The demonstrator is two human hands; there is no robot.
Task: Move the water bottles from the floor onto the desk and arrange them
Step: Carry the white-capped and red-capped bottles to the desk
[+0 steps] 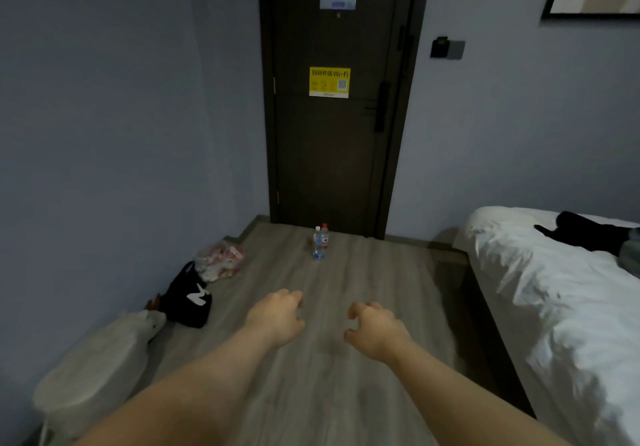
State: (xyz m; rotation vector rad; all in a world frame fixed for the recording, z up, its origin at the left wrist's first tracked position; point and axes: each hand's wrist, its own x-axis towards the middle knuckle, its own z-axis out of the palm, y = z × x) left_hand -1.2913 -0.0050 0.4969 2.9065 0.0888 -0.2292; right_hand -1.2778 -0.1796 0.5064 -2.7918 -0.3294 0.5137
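While nothing is held yet, head view, water bottles (319,243): 2, upright on floor (311,359) just in front of door (329,154); white-cap one in front, red-cap one right behind, so close I can't tell if touching.
Left hand (277,317): out over floor, fingers loosely curled, gripping nothing; well short of bottles.
Right hand (375,327): same, thumb & fingers half curled, empty; also well short.
Desk: not in view, so drop spot unknown.
Left wall clutter: black bag (188,301), clear plastic bag (220,260) beyond it, pale soft item (97,369) nearer; all left of walk path.
Bed (554,307): right side, narrows the path.
Stage: approach, by my read; pick-up not yet begun.
Risk 1: bottles stand v. close, so a wide grab on front one prob. knocks rear one over & it rolls.
Risk 2: dim light + clear plastic, easy to misjudge reach.
Risk 3: door opening inward would hit both.
Risk 4: turning w/ both hands full near bags, foot may catch.
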